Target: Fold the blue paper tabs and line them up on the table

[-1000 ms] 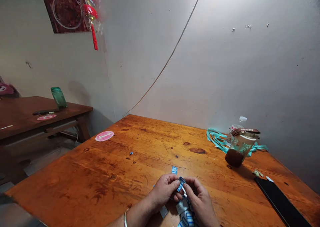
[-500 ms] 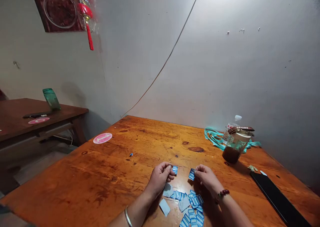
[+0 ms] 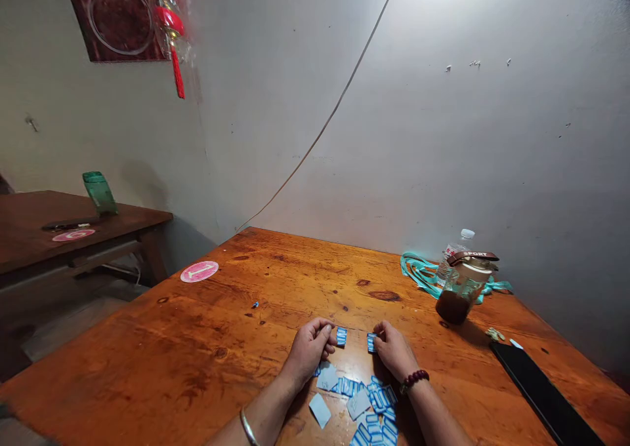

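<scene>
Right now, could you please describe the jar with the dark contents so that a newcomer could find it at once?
Start at the orange wooden table and look to its far right corner by the wall. There, on a tangle of teal straps, stands the jar, just in front of a clear bottle. Unlike the white-capped bottle, it holds something dark brown, under a brown band reading SPORT.

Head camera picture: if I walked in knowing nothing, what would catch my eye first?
Probably the heap of small blue-and-white tags on the near edge of the orange wooden table, with the left hand and right hand each pinching one tag just beyond it. Next, the jar of dark liquid at the far right by a turquoise strap, and the red ornament hanging top left.
</scene>
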The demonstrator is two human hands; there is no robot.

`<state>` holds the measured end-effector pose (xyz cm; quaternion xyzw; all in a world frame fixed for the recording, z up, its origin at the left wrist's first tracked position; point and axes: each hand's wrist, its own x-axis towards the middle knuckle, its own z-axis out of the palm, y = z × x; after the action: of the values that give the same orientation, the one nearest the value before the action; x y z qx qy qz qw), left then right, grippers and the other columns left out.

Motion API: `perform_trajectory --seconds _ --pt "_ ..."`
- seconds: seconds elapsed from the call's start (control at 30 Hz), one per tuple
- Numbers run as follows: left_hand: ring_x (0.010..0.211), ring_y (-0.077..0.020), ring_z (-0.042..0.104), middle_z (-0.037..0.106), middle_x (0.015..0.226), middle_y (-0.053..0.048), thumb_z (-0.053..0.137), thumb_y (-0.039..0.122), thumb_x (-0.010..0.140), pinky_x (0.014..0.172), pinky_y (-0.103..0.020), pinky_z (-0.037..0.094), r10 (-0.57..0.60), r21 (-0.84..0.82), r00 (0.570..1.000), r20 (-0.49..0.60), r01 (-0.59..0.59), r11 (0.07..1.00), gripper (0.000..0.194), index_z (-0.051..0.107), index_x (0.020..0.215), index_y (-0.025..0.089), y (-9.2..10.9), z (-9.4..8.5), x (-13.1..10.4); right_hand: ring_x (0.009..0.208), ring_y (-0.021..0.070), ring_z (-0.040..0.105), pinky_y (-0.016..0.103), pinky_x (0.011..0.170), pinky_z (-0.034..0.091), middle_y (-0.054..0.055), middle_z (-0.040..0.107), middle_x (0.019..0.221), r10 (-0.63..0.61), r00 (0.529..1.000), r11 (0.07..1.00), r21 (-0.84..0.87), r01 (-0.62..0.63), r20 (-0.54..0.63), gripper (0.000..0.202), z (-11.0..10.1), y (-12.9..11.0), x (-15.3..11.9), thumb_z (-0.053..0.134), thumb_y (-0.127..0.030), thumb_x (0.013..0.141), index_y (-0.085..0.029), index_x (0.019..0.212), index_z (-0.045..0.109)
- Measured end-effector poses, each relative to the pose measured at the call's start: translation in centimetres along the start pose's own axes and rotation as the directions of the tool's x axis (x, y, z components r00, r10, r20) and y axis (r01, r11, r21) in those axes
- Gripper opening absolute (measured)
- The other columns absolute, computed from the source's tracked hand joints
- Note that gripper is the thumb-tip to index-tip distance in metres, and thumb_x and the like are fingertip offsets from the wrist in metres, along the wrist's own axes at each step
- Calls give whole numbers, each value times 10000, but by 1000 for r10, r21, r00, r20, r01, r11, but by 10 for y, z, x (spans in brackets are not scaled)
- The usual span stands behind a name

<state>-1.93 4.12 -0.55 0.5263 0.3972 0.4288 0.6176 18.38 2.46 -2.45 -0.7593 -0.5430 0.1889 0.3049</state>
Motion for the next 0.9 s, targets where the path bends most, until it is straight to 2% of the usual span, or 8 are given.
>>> perform_trajectory --seconds 0.13,0.27,0.37,0.47,0.53,0.7,0.8,0.9 --pt "459 -65 457 546 633 9 489 447 723 421 -166 335 59 90 998 -17 -57 994 345 525 880 141 -4 -3 3 752 171 579 232 577 338 38 643 774 11 1000 997 79 -11 0 239 -2 -2 -3 474 -148 672 -210 892 544" --pt "478 -88 467 554 671 0 409 416 774 459 -202 377 156 363 986 -53 -126 923 324 546 919 160 -3 -9 4 534 138 552 220 477 351 -10 568 590 51 997 976 210 -60 49 275 -13 -1 -5 424 -218 723 -177 989 485" --pt "658 -131 531 592 729 -30 408 315 779 612 -231 390 264 672 963 53 -230 704 247 604 811 169 4 -16 1 424 109 491 205 412 329 -37 522 535 65 992 951 294 -94 106 248 -27 3 -14 384 -259 747 -162 956 477" --pt "752 -161 534 614 762 -48 442 275 751 656 -242 354 191 860 964 185 -253 443 213 631 725 181 9 -17 -6 446 94 485 195 426 329 -39 531 545 13 983 942 328 -73 181 142 -37 6 -34 464 -253 695 -169 793 524" --pt "761 -170 537 625 792 -43 455 295 745 638 -242 342 119 891 963 240 -268 366 208 640 773 205 8 -13 -13 477 89 476 193 453 324 -46 531 546 -36 974 944 329 -40 223 96 -38 7 -50 538 -215 631 -171 715 551" --pt "737 -182 538 634 796 -37 463 325 748 613 -243 334 94 832 901 424 -429 351 220 653 805 231 2 13 -32 555 84 433 189 504 287 -57 521 582 -105 967 947 320 27 230 160 -34 12 -71 568 -72 510 -178 629 582" --pt "686 -160 526 633 746 -29 471 344 747 614 -228 336 97 740 839 536 -521 425 228 663 783 226 1 25 -39 555 84 429 187 501 281 -56 516 568 -122 962 936 351 30 243 131 -34 15 -72 546 -63 514 -173 584 562" --pt "673 -148 520 637 737 -22 461 349 752 625 -218 346 103 687 844 526 -493 534 250 668 794 214 1 29 -40 503 78 429 186 478 300 -61 502 517 -118 952 913 408 -8 284 52 -39 16 -70 539 -118 563 -169 568 529"
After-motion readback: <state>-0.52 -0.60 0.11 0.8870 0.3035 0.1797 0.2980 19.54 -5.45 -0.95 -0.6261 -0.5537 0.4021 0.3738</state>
